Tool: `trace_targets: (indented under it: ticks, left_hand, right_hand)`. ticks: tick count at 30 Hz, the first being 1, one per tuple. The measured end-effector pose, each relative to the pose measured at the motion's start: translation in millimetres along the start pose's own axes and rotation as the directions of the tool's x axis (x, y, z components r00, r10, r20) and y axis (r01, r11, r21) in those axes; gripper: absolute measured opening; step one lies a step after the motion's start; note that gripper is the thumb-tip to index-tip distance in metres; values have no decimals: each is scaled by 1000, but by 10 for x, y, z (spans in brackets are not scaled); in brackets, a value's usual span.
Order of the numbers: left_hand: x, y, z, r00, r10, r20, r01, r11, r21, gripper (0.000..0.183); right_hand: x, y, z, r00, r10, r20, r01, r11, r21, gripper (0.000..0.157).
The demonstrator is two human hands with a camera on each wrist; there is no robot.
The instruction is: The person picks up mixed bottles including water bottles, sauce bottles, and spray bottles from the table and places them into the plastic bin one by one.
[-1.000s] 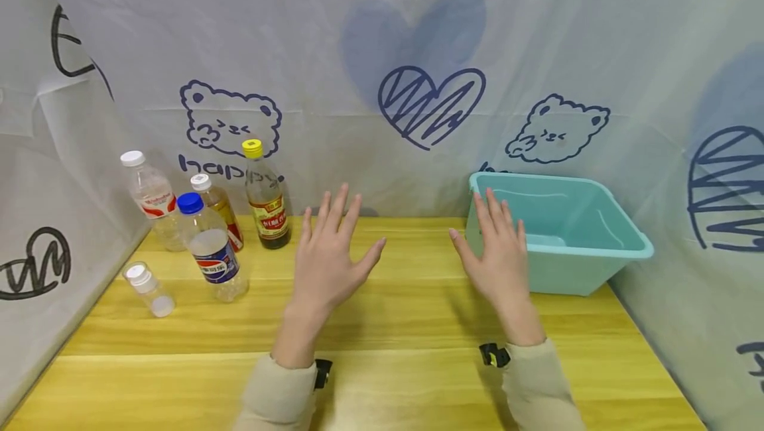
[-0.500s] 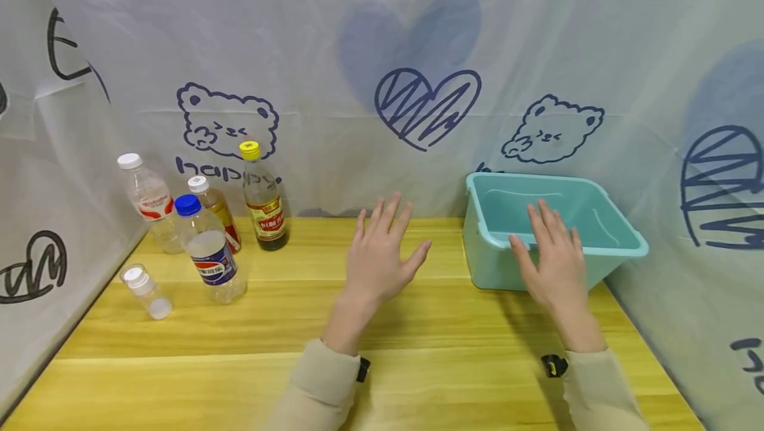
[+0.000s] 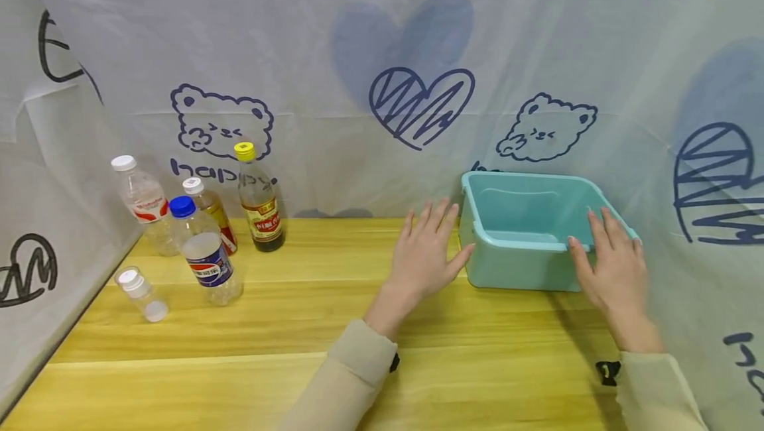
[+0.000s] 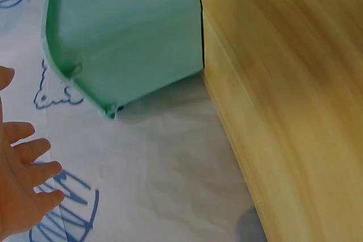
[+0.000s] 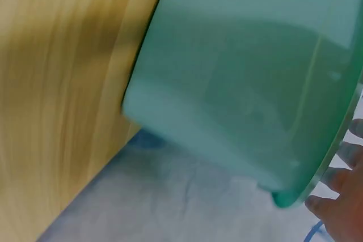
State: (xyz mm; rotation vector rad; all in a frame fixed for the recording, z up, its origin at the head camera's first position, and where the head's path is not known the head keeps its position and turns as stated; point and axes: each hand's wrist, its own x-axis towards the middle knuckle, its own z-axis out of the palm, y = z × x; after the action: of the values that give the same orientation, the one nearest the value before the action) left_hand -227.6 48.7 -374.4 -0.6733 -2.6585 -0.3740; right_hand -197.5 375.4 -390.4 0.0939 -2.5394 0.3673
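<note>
A teal plastic basin (image 3: 519, 265) stands on the right part of the wooden table, its inside bare. My left hand (image 3: 425, 255) hovers just left of it, fingers straight and spread, holding nothing. In the left wrist view that hand (image 4: 22, 179) is apart from the basin (image 4: 136, 66). My right hand (image 3: 617, 272) is at the basin's front right corner, fingers extended and overlapping the rim. The right wrist view has the right hand's fingertips (image 5: 336, 178) right at the rim of the basin (image 5: 227, 94).
On the left stand several bottles: a white-capped bottle (image 3: 146, 202), a blue-capped Pepsi bottle (image 3: 205, 252), a small amber bottle (image 3: 216, 212), a yellow-capped sauce bottle (image 3: 261, 209) and a small clear bottle (image 3: 142, 295). A printed curtain (image 3: 322, 40) hangs behind and beside the wooden table (image 3: 209, 378).
Both hands have moved right, the left from mid-table to beside the basin, the right from the basin's left side to its front right corner. Bottles and basin stay put; the view shifts slightly.
</note>
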Motion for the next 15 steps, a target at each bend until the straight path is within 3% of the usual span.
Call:
trace_targets:
  ticks: [8, 15]
  left_hand:
    - [221, 183, 108, 994, 28, 105, -29, 1000, 10, 81]
    - [385, 292, 206, 985, 21, 173, -27, 999, 33, 85]
  right_hand:
    - [28, 329, -107, 996, 54, 69, -50, 997, -63, 72]
    - [65, 487, -143, 989, 70, 129, -62, 996, -61, 72]
